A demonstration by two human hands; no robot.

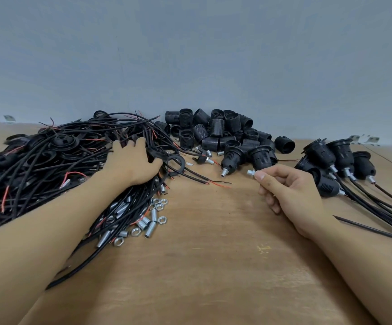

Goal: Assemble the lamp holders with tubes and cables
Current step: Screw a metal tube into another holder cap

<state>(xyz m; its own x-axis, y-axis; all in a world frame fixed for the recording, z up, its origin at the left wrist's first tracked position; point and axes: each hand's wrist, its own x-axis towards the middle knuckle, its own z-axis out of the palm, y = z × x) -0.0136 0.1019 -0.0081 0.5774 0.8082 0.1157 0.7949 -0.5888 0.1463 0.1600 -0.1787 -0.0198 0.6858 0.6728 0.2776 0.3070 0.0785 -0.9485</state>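
A tangled heap of black cables (49, 160) with red wire ends covers the table's left side. My left hand (134, 164) reaches into it, fingers curled among the cables and a black ring (176, 161). My right hand (288, 191) pinches the short metal tube (251, 172) at the base of a black lamp holder (260, 157) lying on the table. A second holder with a tube (231, 158) lies just left of it. Loose black lamp holders (218, 130) are piled at the back centre.
Loose metal tubes and hex nuts (152, 219) lie near my left forearm. Several holders with cables fitted (340, 160) lie at the right, their cables (377, 207) trailing toward the right edge. A grey wall stands behind the wooden table (213, 266).
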